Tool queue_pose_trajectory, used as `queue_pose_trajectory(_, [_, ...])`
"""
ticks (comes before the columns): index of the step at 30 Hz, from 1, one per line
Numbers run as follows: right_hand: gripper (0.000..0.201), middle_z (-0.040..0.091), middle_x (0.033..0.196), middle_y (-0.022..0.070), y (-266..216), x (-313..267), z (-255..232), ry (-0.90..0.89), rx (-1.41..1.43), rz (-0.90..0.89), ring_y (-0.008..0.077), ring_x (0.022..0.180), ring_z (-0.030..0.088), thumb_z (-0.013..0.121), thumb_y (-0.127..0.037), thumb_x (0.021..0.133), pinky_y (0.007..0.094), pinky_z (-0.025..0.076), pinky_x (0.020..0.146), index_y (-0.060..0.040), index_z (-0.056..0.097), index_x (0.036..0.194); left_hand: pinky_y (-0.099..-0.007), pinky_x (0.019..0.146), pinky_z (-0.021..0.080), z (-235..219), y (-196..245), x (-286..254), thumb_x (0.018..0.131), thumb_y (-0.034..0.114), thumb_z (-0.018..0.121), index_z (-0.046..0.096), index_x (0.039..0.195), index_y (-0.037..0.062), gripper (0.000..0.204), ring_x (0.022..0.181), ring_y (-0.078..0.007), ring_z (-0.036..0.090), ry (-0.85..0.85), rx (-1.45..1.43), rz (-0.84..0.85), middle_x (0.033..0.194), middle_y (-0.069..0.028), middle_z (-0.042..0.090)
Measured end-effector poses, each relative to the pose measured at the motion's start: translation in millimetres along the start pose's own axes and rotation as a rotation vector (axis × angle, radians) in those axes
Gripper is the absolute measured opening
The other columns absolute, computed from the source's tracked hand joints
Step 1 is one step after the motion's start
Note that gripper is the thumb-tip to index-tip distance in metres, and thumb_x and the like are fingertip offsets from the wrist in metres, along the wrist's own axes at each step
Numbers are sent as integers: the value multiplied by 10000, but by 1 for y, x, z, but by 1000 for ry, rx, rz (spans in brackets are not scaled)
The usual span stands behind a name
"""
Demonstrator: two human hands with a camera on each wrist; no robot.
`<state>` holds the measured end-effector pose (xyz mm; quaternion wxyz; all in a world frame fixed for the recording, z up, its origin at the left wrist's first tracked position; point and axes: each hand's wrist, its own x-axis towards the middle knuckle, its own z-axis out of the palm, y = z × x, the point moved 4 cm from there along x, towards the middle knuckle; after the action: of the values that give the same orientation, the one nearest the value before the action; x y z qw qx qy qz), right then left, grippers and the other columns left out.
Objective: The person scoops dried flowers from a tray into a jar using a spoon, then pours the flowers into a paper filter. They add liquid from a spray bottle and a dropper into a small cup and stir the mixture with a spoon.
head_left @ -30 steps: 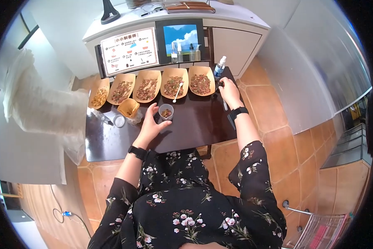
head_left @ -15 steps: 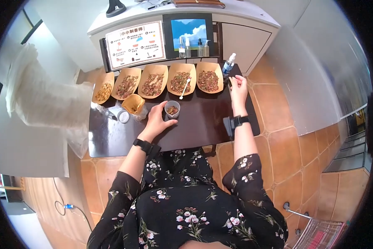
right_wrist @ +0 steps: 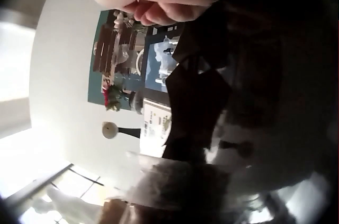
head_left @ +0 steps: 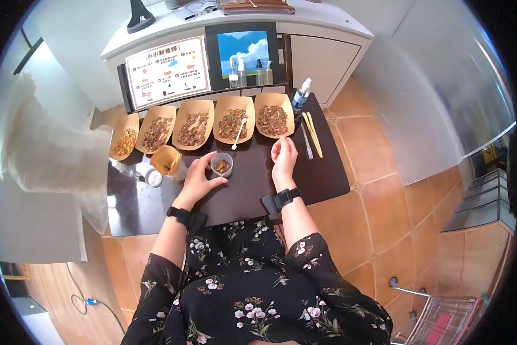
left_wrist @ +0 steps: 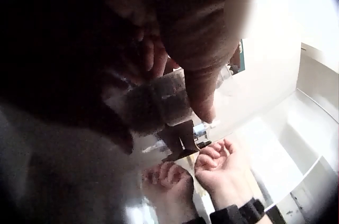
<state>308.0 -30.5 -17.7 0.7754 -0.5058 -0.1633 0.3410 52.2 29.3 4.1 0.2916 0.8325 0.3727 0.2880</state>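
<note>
My left hand [head_left: 198,178] holds a small clear plastic cup [head_left: 226,172] on the dark table, thumb and fingers at its sides. Brown dried bits lie in the cup. In the left wrist view the cup [left_wrist: 164,99] shows between thumb and fingers. My right hand [head_left: 283,158] is raised in front of the rightmost paper tray [head_left: 290,109], its fingers loosely curled; nothing shows in them. Beyond it lie a pair of chopsticks [head_left: 314,135] and a slim clear-handled tool [head_left: 308,146]. A white spoon [head_left: 239,133] rests across another tray [head_left: 218,129] of dried pieces.
More paper trays of dried bits run leftward along the back. Left of the cup stand an open brown pouch [head_left: 165,161] and a white-lidded container [head_left: 153,178]. A spray bottle [head_left: 301,96] stands at the back right. Behind are an instruction sheet [head_left: 167,72] and small bottles [head_left: 242,77].
My right hand has moved from the table's right side toward the middle, uncovering the chopsticks. My left hand has stayed at the cup. The head view has shifted slightly.
</note>
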Motion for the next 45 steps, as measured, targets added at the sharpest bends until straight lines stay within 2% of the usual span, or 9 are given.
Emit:
queue_pose_trajectory(2, [299, 493, 611, -49, 3, 1, -7, -12, 3, 11, 45, 499, 432, 537, -269, 994, 201, 297, 435, -138, 519, 726, -353, 810, 486, -1, -4, 2, 610, 262, 902, 542, 1336, 106, 825, 879, -233, 579, -15, -33, -34, 974, -82, 614])
queue_pose_trajectory(7, [276, 538, 654, -24, 7, 14, -17, -99, 3, 47, 65, 515, 460, 522, -261, 1011, 212, 333, 448, -114, 541, 777, -343, 822, 485, -3, -6, -1, 618, 237, 894, 559, 1313, 108, 782, 872, -210, 572, -46, -91, -73, 971, -63, 614])
queue_pose_trajectory(11, [258, 583, 741, 27, 14, 26, -29, -216, 310, 152, 115, 618, 519, 503, -262, 1027, 248, 401, 542, -85, 562, 848, -338, 850, 483, -1, -12, -1, 648, 210, 867, 577, 1291, 95, 715, 883, -202, 576, -22, -134, -43, 1020, -56, 623])
queue_pose_trajectory(14, [249, 593, 783, 47, 20, 34, -35, -303, 500, 265, 138, 686, 537, 507, -258, 1026, 269, 423, 596, -74, 570, 871, -325, 859, 468, 4, -28, -3, 788, 156, 703, 564, 1304, 87, 539, 919, -165, 566, -50, -372, -126, 1085, -47, 630])
queue_pose_trajectory(18, [234, 597, 807, 53, 25, 35, -35, -378, 555, 305, 147, 718, 536, 524, -245, 1019, 272, 426, 607, -65, 573, 878, -324, 893, 462, 2, -29, -3, 872, 214, 629, 535, 1322, 57, 486, 980, -150, 553, -74, -527, -72, 1217, -55, 617])
queue_pose_trajectory(23, [224, 596, 807, 53, 27, 37, -37, -362, 593, 342, 144, 720, 536, 545, -239, 1007, 268, 424, 604, -59, 583, 879, -312, 947, 456, -2, -20, -4, 1028, 259, 444, 541, 1292, 6, 378, 1000, -159, 561, -27, -596, -44, 1179, -75, 620])
queue_pose_trajectory(32, [222, 570, 838, 46, 20, 33, -34, -376, 554, 319, 134, 728, 487, 526, -223, 1017, 256, 413, 625, -61, 602, 884, -262, 828, 435, -9, -20, -3, 1075, 334, 308, 609, 1191, 43, 434, 912, -130, 568, 31, -531, -150, 1037, -33, 673])
queue_pose_trajectory(39, [230, 591, 819, 56, 24, 36, -36, -384, 549, 326, 151, 716, 514, 560, -249, 999, 273, 415, 625, -56, 601, 881, -214, 701, 423, -7, -39, -4, 1084, 384, 297, 618, 1147, 39, 476, 786, -86, 540, 182, -649, -184, 979, -43, 675])
queue_pose_trajectory(45, [203, 599, 810, 52, 26, 37, -35, -356, 529, 326, 154, 716, 530, 559, -248, 996, 276, 419, 619, -75, 590, 895, -212, 696, 432, -4, -43, -4, 1085, 357, 310, 624, 1117, 19, 462, 778, -84, 543, 192, -713, -215, 950, -56, 677])
